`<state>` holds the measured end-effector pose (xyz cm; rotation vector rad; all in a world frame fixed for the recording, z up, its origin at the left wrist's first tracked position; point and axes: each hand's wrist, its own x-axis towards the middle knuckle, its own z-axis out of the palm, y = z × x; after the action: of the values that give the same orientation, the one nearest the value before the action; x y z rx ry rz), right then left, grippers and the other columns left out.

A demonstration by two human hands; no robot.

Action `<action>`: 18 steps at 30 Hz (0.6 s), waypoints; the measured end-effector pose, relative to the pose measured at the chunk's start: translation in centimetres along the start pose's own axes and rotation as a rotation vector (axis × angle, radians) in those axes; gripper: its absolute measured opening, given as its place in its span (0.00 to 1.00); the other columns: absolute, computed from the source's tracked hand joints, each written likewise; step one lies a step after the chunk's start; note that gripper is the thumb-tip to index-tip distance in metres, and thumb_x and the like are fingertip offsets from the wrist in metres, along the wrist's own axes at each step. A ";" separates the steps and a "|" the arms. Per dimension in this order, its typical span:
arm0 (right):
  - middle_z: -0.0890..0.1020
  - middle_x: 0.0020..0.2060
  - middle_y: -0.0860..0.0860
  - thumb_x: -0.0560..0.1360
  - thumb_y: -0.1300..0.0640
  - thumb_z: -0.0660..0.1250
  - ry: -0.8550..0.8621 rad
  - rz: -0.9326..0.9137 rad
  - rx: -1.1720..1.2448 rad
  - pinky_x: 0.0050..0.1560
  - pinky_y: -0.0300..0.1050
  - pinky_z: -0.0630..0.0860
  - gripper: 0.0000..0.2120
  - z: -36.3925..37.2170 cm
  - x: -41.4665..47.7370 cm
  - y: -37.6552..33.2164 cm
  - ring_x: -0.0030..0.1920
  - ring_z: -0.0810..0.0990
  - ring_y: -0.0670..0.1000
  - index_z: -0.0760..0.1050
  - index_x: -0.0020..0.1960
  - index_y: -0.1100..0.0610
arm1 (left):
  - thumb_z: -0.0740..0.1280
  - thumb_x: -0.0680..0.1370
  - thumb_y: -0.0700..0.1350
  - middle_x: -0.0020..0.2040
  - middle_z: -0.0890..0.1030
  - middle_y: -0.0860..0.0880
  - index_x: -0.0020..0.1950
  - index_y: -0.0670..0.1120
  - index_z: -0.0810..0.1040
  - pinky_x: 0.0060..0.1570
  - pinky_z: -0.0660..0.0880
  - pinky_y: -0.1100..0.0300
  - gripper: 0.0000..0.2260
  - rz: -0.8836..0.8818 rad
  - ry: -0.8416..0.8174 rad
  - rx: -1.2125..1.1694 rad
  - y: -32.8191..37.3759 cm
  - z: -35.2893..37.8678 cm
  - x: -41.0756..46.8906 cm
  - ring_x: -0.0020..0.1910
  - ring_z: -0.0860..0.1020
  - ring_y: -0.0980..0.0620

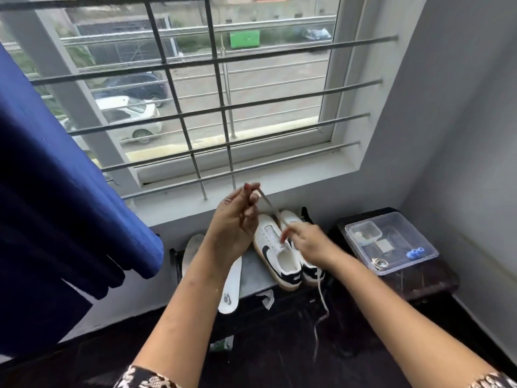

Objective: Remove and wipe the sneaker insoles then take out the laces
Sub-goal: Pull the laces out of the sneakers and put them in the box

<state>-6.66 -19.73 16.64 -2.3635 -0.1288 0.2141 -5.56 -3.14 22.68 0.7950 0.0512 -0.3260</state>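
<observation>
A blue curtain [56,177] hangs at the far left, in front of a barred window [195,93]. Below the sill, on a low grey-topped stand [251,284], two insoles lie side by side at the left end: a grey one [193,245], largely hidden behind the left forearm, and a white insole [230,289] with a dark logo near its heel, that end overhanging the stand's front edge. Just above them the left hand [233,219] is raised, its fingertips pinched on the end of a white lace [270,204] that runs taut down and to the right toward the shoes. The pair of white sneakers [275,249] with dark swooshes and heel tabs stands on the stand's right half, toes toward the wall, touching each other. The right hand [307,243] rests over the right-hand shoe, fingers curled at the eyelets where the lace leaves; whether it grips the lace or only steadies the shoe cannot be told. A loose lace end [321,306] dangles off the front of that shoe toward the dark floor. Further right, a clear plastic box [391,242] sits on a dark table [433,281].
</observation>
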 end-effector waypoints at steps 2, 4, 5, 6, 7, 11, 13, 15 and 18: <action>0.81 0.47 0.52 0.80 0.56 0.56 -0.090 -0.046 -0.082 0.48 0.45 0.70 0.12 2.2 -0.9 -1.8 0.48 0.78 0.51 0.78 0.46 0.53 | 0.58 0.81 0.39 0.29 0.79 0.51 0.49 0.40 0.77 0.27 0.74 0.73 0.08 0.125 0.127 -0.079 0.0 0.1 1.1 0.26 0.78 0.60; 0.81 0.47 0.49 0.79 0.55 0.56 -0.108 -0.139 -0.158 0.46 0.44 0.68 0.11 2.8 -1.9 -4.0 0.49 0.77 0.50 0.77 0.46 0.52 | 0.59 0.80 0.37 0.36 0.82 0.49 0.56 0.39 0.76 0.36 0.78 0.70 0.08 0.218 0.236 0.039 -0.2 -0.6 1.9 0.37 0.82 0.56; 0.81 0.45 0.48 0.79 0.55 0.56 -0.121 -0.179 -0.183 0.43 0.43 0.66 0.10 2.5 -2.3 -5.1 0.48 0.77 0.49 0.76 0.46 0.52 | 0.60 0.80 0.36 0.40 0.82 0.48 0.60 0.38 0.75 0.40 0.79 0.68 0.10 0.262 0.284 0.173 -0.5 -1.3 2.1 0.43 0.82 0.53; 0.80 0.42 0.47 0.80 0.54 0.56 -0.138 -0.211 -0.208 0.41 0.42 0.64 0.10 1.8 -2.6 -6.2 0.46 0.76 0.49 0.74 0.44 0.52 | 0.60 0.80 0.36 0.43 0.82 0.48 0.61 0.39 0.75 0.45 0.79 0.65 0.11 0.312 0.315 0.368 -0.9 -2.1 2.3 0.47 0.81 0.52; 0.79 0.40 0.47 0.80 0.54 0.57 -0.141 -0.241 -0.228 0.41 0.43 0.64 0.10 0.9 -2.7 -7.0 0.44 0.75 0.50 0.74 0.44 0.53 | 0.61 0.80 0.36 0.45 0.82 0.49 0.61 0.41 0.76 0.49 0.79 0.60 0.11 0.368 0.309 0.624 -1.1 -2.9 2.2 0.50 0.81 0.51; 0.83 0.39 0.48 0.77 0.54 0.63 0.028 -0.278 -0.242 0.44 0.47 0.74 0.08 -3.3 -1.6 -8.1 0.41 0.79 0.48 0.79 0.44 0.53 | 0.63 0.76 0.33 0.41 0.82 0.51 0.51 0.42 0.82 0.44 0.77 0.62 0.10 0.274 -0.048 1.141 -2.0 -3.4 -0.5 0.40 0.80 0.60; 0.82 0.34 0.46 0.76 0.56 0.64 0.140 -0.270 -0.161 0.40 0.43 0.74 0.08 -4.2 -1.1 -7.5 0.36 0.79 0.43 0.80 0.42 0.54 | 0.59 0.80 0.34 0.38 0.81 0.47 0.51 0.39 0.79 0.38 0.76 0.65 0.09 0.028 -0.189 0.834 -1.3 -2.8 -2.0 0.35 0.81 0.55; 0.82 0.31 0.47 0.76 0.58 0.65 0.268 -0.243 0.010 0.38 0.42 0.73 0.08 -3.5 -0.8 -6.9 0.33 0.77 0.42 0.80 0.40 0.55 | 0.58 0.80 0.37 0.35 0.80 0.47 0.53 0.38 0.78 0.33 0.75 0.67 0.09 -0.105 -0.270 0.581 0.4 -2.5 -2.4 0.31 0.79 0.54; 0.83 0.34 0.53 0.76 0.55 0.64 0.391 -0.172 0.309 0.40 0.51 0.76 0.09 -0.6 -0.6 -6.1 0.36 0.80 0.52 0.79 0.40 0.55 | 0.62 0.75 0.41 0.34 0.79 0.47 0.53 0.36 0.77 0.30 0.75 0.69 0.11 -0.153 -0.371 0.353 2.9 -1.7 -2.7 0.29 0.78 0.56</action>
<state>-7.33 -15.88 21.41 -2.0292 -0.1007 -0.2915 -7.09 0.66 23.89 1.0703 -0.3018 -0.6348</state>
